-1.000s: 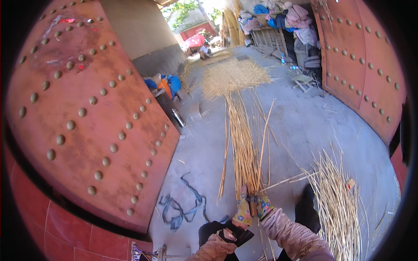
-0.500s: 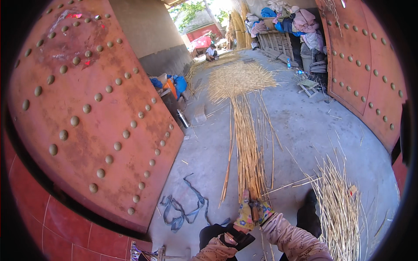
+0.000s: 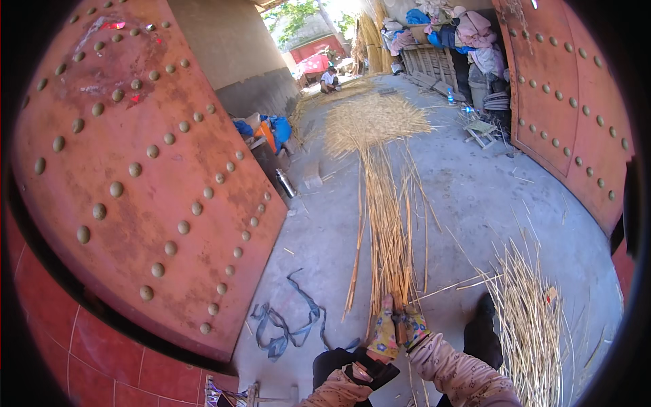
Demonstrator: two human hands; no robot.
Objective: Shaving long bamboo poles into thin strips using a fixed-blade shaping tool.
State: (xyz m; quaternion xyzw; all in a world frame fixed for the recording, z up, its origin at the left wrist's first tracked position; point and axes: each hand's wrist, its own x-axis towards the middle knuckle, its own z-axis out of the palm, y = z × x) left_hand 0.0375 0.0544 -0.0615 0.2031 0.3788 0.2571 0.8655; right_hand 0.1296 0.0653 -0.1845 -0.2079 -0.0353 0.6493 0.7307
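Note:
Both my hands, in yellow flowered gloves, are close together at the near end of a long bundle of golden reed stalks [image 3: 390, 251]. My left hand [image 3: 384, 332] is closed with its thumb pointing forward, by the stalk ends; what lies inside its grip is mostly hidden. My right hand [image 3: 415, 327] is closed around a short brown wooden handle [image 3: 401, 332] between the two hands; the rest of that tool cannot be seen. The stalks run away from me along the grey floor into a flat woven reed mat [image 3: 373, 122].
Loose reeds [image 3: 525, 312] lie in a pile on my right, beside my dark shoe [image 3: 483, 319]. A grey strap [image 3: 278, 332] is tangled on the left. Studded red doors [image 3: 149, 176] flank the passage. A steel flask [image 3: 285, 183] and a small stool [image 3: 480, 131] stand farther off; a person [image 3: 329, 80] crouches beyond.
My hands stay almost in the same place at the stalk ends. The view has shifted very slightly.

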